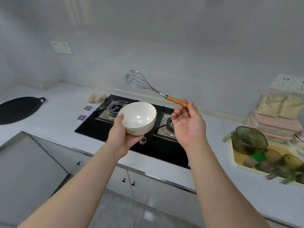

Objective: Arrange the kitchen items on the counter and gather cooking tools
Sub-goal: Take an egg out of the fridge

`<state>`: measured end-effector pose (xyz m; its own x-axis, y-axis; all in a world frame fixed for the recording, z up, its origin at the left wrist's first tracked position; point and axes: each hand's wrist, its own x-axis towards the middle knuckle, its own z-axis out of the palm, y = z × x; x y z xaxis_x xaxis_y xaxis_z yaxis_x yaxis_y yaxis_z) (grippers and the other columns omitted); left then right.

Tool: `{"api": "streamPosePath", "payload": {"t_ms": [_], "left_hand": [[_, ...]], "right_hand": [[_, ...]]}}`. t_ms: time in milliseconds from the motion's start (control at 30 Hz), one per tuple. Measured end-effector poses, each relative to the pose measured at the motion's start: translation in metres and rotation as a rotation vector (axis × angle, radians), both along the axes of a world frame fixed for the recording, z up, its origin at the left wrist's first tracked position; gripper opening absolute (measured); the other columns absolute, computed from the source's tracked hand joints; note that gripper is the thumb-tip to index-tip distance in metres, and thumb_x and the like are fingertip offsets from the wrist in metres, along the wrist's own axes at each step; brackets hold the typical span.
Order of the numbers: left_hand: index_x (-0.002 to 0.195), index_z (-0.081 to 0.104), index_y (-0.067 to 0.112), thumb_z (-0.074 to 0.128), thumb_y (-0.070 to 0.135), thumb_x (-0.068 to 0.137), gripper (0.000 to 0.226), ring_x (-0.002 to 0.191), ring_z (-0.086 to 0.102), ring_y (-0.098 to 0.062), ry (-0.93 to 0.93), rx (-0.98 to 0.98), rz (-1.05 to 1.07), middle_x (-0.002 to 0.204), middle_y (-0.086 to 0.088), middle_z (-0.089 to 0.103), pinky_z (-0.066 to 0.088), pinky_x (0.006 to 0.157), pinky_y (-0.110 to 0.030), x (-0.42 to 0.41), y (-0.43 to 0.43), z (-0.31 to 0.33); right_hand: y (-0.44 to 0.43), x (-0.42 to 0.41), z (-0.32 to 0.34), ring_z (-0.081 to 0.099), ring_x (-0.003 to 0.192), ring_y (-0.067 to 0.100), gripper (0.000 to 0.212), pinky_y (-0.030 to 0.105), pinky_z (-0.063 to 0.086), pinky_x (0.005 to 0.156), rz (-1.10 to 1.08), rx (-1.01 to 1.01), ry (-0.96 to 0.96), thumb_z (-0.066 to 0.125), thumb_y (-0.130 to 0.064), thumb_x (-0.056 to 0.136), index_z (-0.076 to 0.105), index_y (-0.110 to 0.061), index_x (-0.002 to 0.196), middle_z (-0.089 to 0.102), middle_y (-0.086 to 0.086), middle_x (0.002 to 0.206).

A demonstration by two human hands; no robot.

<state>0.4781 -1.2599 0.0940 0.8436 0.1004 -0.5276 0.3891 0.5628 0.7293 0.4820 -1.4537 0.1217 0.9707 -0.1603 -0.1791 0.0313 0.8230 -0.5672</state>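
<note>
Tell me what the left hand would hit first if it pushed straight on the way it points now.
Probably the whisk pinched by the right hand: it crosses the line just beyond the left hand and its bowl. Depth is unclear; if it passes under, the back wall comes next.

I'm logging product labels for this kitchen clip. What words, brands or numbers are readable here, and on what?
Nothing here can be read.
The far packet and near packet: coloured print, too blurred to read.
The food packs stacked at right: no legible label.
The bowl and whisk: no markings seen.
</note>
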Motion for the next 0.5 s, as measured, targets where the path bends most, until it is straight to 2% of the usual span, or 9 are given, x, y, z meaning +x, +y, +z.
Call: {"api": "streamPosePath", "payload": {"t_ms": [200, 333, 500], "left_hand": [[0.133, 0.043, 0.016, 0.045, 0.042, 0.101, 0.041, 0.102, 0.067, -0.039, 0.021, 0.022, 0.042, 0.119, -0.016, 0.058, 0.06, 0.081, -0.049, -0.014, 0.117, -0.005], [0.13, 0.044, 0.015, 0.045, 0.041, 0.1, 0.039, 0.097, 0.069, -0.039, 0.04, 0.006, 0.094, 0.118, -0.016, 0.059, 0.059, 0.083, -0.05, -0.021, 0.181, -0.002], [0.131, 0.043, 0.017, 0.045, 0.043, 0.099, 0.041, 0.097, 0.069, -0.036, 0.061, -0.025, 0.163, 0.125, -0.015, 0.057, 0.06, 0.079, -0.048, -0.016, 0.251, -0.007]], "right_hand": [[0.121, 0.001, -0.004, 0.057, 0.066, 0.014, 0.029, 0.029, 0.05, 0.072, 0.028, -0.009, 0.073, 0.051, -0.031, 0.103, 0.069, -0.009, 0.109, 0.059, 0.002, 0.073], [0.194, 0.005, -0.005, 0.057, 0.064, 0.015, 0.029, 0.029, 0.05, 0.069, 0.076, 0.02, 0.08, 0.05, -0.03, 0.103, 0.069, -0.008, 0.106, 0.06, 0.003, 0.072], [0.265, 0.017, -0.008, 0.06, 0.063, 0.015, 0.027, 0.028, 0.053, 0.066, 0.16, -0.008, 0.115, 0.049, -0.029, 0.104, 0.067, -0.008, 0.106, 0.061, 0.005, 0.073]]}}
